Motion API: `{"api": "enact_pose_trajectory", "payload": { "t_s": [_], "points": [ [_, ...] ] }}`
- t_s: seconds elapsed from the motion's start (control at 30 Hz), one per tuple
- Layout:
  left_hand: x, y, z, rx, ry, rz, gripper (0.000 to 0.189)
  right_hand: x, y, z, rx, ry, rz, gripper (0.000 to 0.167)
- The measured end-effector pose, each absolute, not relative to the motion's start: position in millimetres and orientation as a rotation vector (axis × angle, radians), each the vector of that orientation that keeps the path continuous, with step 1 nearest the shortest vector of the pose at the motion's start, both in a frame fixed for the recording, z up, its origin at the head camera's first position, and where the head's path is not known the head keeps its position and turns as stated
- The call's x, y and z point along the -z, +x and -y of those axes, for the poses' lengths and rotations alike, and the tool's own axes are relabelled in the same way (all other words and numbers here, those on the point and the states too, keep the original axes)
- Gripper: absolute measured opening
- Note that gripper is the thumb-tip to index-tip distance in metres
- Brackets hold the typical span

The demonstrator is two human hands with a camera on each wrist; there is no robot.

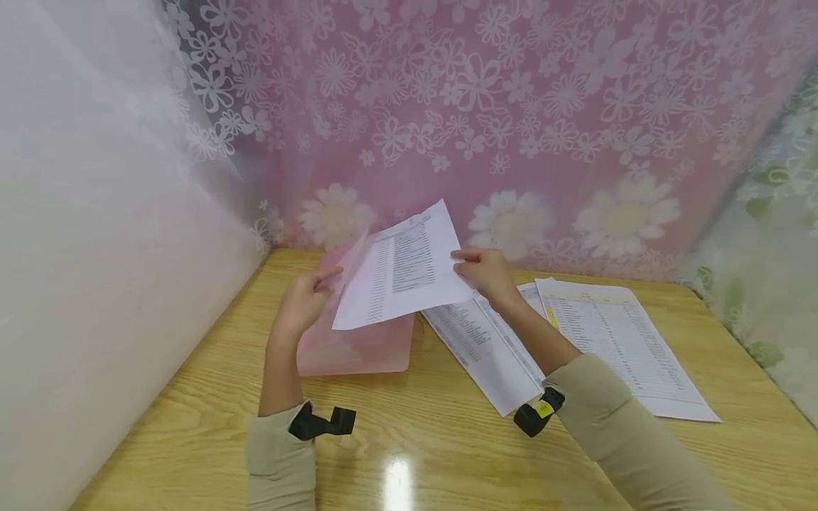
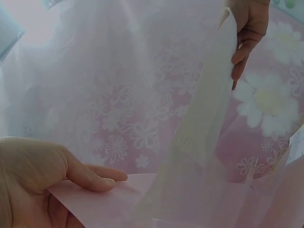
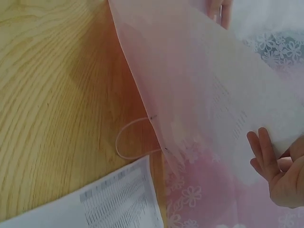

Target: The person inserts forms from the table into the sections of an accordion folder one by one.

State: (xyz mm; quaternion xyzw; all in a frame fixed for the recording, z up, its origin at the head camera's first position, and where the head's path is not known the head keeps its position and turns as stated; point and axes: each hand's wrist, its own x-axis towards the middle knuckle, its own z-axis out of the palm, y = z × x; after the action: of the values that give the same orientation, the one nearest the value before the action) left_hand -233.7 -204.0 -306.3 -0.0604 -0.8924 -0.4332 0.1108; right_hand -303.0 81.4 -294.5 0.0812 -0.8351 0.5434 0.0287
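My left hand (image 1: 303,305) pinches the edge of a pink translucent folder (image 1: 364,351) on the wood-grain tabletop (image 1: 409,440). A printed sheet (image 1: 412,262) slants up at the folder's opening; how much sits inside, I can't quite tell. My right hand (image 1: 488,273) pinches the sheet's right edge. Further right lie more printed pages (image 1: 620,348).

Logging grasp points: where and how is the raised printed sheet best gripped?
Pinch the sheet probably by its right edge, from the right, as the right hand does: it tilts with that edge clear of the pink folder, whose raised cover crowds the sheet's left side.
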Motion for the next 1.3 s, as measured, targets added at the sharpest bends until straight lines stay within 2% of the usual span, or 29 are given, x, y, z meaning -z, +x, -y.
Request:
{"api": "enact_pose_trajectory", "payload": {
  "t_s": [0.67,1.3],
  "points": [
    [305.5,-235.1,196.5,1.231,-0.211,2.650,0.039,318.4,-295.5,-19.6,-1.567,0.329,2.514,0.029],
    [306.3,-236.7,196.4,1.185,-0.225,2.682,0.038,336.6,-291.7,7.8,-1.571,0.344,2.510,0.027]
  ]
}}
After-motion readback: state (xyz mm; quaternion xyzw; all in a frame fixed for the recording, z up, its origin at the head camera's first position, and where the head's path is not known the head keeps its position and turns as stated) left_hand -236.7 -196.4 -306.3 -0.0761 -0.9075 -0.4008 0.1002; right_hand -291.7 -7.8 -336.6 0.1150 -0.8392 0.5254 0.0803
